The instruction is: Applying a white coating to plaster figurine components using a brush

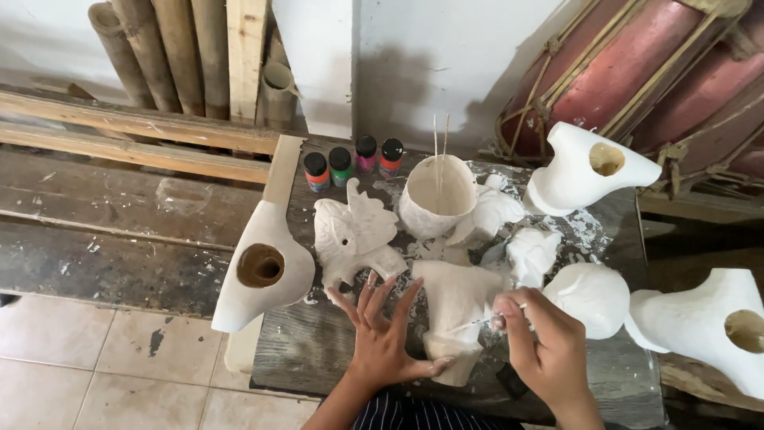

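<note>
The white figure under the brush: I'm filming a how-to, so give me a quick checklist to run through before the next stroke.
1. Figure steadied: the left hand rests its thumb against the white figure, fingers spread on the table. Ok.
2. Brush grip: the right hand pinches a thin brush, tip at the figure. Ok.
3. Paint on the bristles: too small to see. Cannot tell.
4. Paint bottles: four, capped, at the table's far edge. Not ok if colour is needed.
5. Elbow room: other white figures crowd close, one beside the right hand. Not ok.

Bare forearms, no sleeves — dark garment, thin white stripes, at lap.
</note>
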